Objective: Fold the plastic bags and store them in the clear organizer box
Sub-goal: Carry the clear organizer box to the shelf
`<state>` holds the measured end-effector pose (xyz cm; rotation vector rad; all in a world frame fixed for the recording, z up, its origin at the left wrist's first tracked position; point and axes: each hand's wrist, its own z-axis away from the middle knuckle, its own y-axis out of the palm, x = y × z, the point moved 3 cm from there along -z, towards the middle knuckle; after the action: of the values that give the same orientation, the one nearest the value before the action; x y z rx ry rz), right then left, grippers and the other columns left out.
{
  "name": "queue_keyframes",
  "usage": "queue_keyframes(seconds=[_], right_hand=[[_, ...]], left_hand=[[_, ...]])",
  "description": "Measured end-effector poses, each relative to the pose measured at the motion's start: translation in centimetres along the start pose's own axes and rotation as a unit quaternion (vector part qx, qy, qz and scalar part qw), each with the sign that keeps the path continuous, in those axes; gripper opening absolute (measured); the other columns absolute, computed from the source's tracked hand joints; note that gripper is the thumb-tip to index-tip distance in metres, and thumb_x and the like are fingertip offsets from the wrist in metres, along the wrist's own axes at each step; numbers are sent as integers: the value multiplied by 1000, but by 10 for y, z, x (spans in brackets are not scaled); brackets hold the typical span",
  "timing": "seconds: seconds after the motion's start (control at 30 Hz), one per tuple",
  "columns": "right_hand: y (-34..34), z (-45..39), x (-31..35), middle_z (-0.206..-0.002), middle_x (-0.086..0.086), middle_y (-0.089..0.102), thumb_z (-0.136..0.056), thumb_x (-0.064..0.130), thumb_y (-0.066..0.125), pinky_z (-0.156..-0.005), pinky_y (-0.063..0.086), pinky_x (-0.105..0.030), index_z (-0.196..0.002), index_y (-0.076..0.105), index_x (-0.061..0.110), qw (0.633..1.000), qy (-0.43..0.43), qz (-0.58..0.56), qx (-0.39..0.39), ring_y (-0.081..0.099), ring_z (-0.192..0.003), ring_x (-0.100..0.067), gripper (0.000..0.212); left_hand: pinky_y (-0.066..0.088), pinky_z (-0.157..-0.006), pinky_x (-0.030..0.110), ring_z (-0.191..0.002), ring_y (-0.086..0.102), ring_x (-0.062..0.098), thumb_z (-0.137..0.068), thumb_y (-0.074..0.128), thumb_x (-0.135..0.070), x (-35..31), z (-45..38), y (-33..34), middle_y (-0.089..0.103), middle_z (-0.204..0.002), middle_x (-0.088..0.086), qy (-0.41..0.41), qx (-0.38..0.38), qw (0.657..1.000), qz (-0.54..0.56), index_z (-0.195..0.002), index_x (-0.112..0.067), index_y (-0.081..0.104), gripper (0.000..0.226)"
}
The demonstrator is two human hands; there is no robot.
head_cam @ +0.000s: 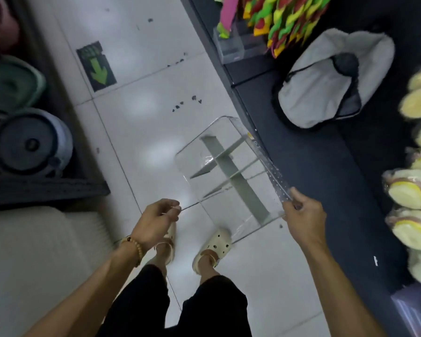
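Held up in the air over the white floor tiles [136,76], beside the dark desk [314,166]: the clear organizer box [219,171], with grey dividers [236,173] inside. Long side running away from the body, up and to the right. Right hand [304,215] on the near right corner, fingers [294,193] pinched shut on the dotted rim. Left hand [156,220] at the near left edge, fingers [173,210] curled and close together, seemingly on the thin clear edge, though hard to tell. No plastic bags in sight. Probably next: set down on the desk, just to the right. Right hand nearer.
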<state>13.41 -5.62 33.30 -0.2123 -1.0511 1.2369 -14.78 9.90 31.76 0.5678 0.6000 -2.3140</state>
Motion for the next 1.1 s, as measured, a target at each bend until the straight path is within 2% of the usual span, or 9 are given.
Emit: queue_keyframes(seconds=[0.07, 0.2, 0.27, 0.4, 0.53, 0.73, 0.9, 1.0, 1.1], right_hand=[[4, 8, 50, -125, 4, 62, -90, 15, 53, -77, 55, -33, -137, 52, 18, 999, -37, 13, 30, 68, -87, -22, 46], [27, 10, 158, -110, 3, 64, -89, 15, 55, -91, 53, -41, -135, 54, 16, 991, -108, 21, 82, 66, -97, -24, 47], [46, 9, 212, -114, 3, 66, -89, 16, 57, -86, 55, -38, -135, 54, 14, 986, -138, 27, 91, 68, -90, -22, 46], [93, 1, 309, -83, 10, 62, -86, 13, 58, -73, 57, -44, -115, 64, 10, 978, -172, 20, 114, 68, -77, -30, 30], [131, -22, 390, -112, -4, 63, -87, 15, 58, -85, 54, -43, -134, 54, 16, 978, -164, 43, 124, 66, -91, -29, 48], [108, -66, 479, -106, -2, 68, -83, 15, 62, -89, 52, -38, -131, 58, 20, 986, -135, 77, 60, 63, -96, -22, 48], [102, -118, 545, -80, 19, 60, -78, 9, 65, -74, 51, -29, -126, 62, 17, 993, -109, 38, 14, 61, -73, -11, 49], [124, -159, 594, -93, 6, 67, -77, 9, 66, -83, 55, -41, -127, 61, 19, 994, -102, 19, 23, 65, -85, -20, 51], [158, -204, 658, -111, -4, 69, -79, 8, 65, -80, 54, -35, -124, 62, 19, 992, -119, 6, 49, 64, -91, -22, 47]], left_hand=[[53, -80, 34, -90, 66, 17, -93, 58, -21, -6, 16, -24, 69, -93, 0, -1, -26, 999, 31, -99, -23, 64, 9], [51, -77, 30, -87, 68, 20, -92, 59, -16, -13, 34, -74, 70, -88, 0, -22, -92, 988, 119, -93, -21, 65, 8], [51, -73, 28, -86, 67, 20, -92, 59, -15, -17, 36, -99, 70, -89, 1, -39, -113, 980, 159, -92, -19, 65, 8], [48, -69, 25, -82, 65, 18, -93, 57, -13, -40, 15, -150, 67, -92, 5, -62, -137, 963, 222, -95, -13, 64, 7], [47, -69, 24, -83, 64, 18, -93, 56, -13, -97, -33, -220, 66, -93, 5, -44, -139, 961, 234, -99, -11, 63, 9], [49, -78, 27, -88, 65, 15, -94, 54, -17, -211, -96, -316, 66, -98, 3, 11, -119, 965, 234, -104, -14, 62, 13], [49, -83, 30, -89, 65, 19, -93, 56, -16, -302, -161, -371, 67, -96, 5, 37, -105, 961, 253, -96, -18, 63, 8], [50, -82, 30, -90, 66, 19, -92, 56, -18, -349, -209, -403, 68, -97, 5, 41, -106, 963, 243, -97, -18, 64, 8], [51, -81, 28, -93, 66, 17, -93, 56, -21, -389, -252, -441, 68, -98, 2, 33, -121, 965, 229, -101, -19, 63, 11]])
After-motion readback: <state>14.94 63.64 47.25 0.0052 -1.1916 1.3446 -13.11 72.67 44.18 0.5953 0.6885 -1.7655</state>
